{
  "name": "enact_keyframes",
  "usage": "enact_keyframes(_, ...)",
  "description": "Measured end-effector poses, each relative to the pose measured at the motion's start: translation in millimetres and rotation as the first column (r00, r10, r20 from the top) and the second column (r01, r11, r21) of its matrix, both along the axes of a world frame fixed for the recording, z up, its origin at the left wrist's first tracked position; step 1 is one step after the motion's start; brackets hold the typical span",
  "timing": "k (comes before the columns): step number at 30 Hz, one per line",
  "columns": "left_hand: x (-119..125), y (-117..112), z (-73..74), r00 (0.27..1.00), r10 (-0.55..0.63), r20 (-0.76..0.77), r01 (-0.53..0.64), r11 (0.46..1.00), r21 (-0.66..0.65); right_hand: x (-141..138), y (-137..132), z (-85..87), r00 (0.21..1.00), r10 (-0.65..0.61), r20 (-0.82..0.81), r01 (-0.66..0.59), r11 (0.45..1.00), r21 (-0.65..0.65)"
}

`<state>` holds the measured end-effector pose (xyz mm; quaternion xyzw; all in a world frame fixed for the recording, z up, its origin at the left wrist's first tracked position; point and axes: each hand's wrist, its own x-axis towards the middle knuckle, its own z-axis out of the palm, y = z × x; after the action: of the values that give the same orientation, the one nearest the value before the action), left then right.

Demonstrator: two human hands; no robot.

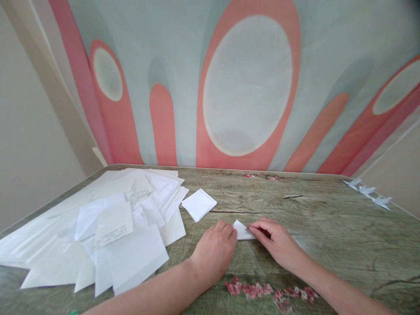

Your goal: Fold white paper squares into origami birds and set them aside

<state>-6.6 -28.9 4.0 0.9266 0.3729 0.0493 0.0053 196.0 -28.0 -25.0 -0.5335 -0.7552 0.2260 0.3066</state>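
A small folded piece of white paper [242, 230] lies on the wood-patterned table [315, 214] between both hands. My left hand [215, 251] rests knuckles up with its fingers curled, the fingertips pressing on the paper's left edge. My right hand [275, 240] lies flatter, its fingers close together and pressing down on the paper's right side. Most of the paper is covered by the fingers, so its exact shape is hidden.
A loose heap of white sheets [108, 227] spreads over the left of the table. A small stack of square white papers [199, 204] lies just behind my left hand. Three folded paper figures [367, 190] sit at the far right edge. A painted wall rises behind.
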Motion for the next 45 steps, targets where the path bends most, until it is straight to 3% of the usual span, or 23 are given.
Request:
enact_keyframes(12,1,1,0.7,1.0,-0.006,-0.025,0.006,1.0,-0.016,-1,0,0.6,1.0,-0.017,0.018,0.017,1.0,0.012)
enact_keyframes(17,2,1,0.8,1.0,0.003,-0.028,-0.003,1.0,-0.02,-3,-4,0.5,1.0,0.002,-0.002,-0.002,0.995,0.097)
enact_keyframes(26,2,1,2.6,1.0,0.009,-0.027,-0.01,1.0,-0.026,-9,-14,8.0,0.968,0.132,0.214,-0.175,0.964,0.197)
enact_keyframes(37,2,0,-0.8,0.999,0.01,-0.033,-0.01,1.0,0.017,-11,-15,12.5,0.931,0.125,0.343,-0.206,0.956,0.21)
enact_keyframes(45,4,-6,1.7,0.995,0.095,-0.025,-0.092,0.992,0.086,-13,-13,11.7,0.92,0.111,0.375,-0.186,0.968,0.169)
